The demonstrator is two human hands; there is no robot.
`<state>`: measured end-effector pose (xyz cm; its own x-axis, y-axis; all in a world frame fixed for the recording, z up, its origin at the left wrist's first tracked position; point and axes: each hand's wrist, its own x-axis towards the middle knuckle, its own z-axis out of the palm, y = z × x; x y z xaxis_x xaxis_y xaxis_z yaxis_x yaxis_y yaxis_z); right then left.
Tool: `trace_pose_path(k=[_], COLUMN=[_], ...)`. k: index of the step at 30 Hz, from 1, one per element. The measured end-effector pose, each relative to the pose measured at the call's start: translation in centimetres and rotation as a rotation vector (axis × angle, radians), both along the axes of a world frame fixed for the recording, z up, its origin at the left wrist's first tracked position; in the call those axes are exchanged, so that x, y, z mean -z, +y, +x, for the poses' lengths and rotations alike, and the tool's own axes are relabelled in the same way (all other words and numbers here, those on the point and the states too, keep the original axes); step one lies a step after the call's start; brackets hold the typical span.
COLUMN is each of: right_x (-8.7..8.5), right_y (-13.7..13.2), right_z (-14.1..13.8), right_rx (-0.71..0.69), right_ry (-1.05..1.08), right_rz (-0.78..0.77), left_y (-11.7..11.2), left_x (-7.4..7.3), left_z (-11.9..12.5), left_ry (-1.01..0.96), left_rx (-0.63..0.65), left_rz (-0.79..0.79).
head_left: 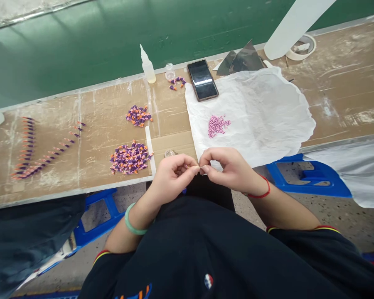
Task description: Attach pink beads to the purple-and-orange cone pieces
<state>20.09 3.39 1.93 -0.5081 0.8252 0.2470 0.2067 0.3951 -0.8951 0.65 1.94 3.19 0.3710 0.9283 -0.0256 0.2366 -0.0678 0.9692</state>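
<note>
My left hand and my right hand meet at the table's front edge, thumbs and index fingertips pinched almost together. Something tiny sits between the fingertips, too small to name. A bit of purple shows just below my left hand. Beyond my right hand, a patch of small pink beads lies on a white cloth. To the left of my left hand is a large pile of purple and orange pieces, with a smaller pile of the same pieces behind it.
Rows of purple and orange pieces stand at the left. Along the back are a dropper bottle, a small clear cup, a phone, dark sheets and a tape roll. Blue stools stand below the table.
</note>
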Motion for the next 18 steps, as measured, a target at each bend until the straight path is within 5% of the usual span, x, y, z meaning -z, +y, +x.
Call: trace_pose_path(k=[4, 18], right_x=[-0.14, 0.11], right_y=[-0.12, -0.01], right_z=[-0.30, -0.69], right_rx=[0.027, 0.020], right_ry=[0.080, -0.033], right_rz=[-0.109, 0.014], left_y=[-0.24, -0.10], left_x=[0.03, 0.25], left_z=[-0.12, -0.15], left_ry=[-0.074, 0.108], left_rx=[-0.074, -0.077], left_rz=[-0.062, 0.187])
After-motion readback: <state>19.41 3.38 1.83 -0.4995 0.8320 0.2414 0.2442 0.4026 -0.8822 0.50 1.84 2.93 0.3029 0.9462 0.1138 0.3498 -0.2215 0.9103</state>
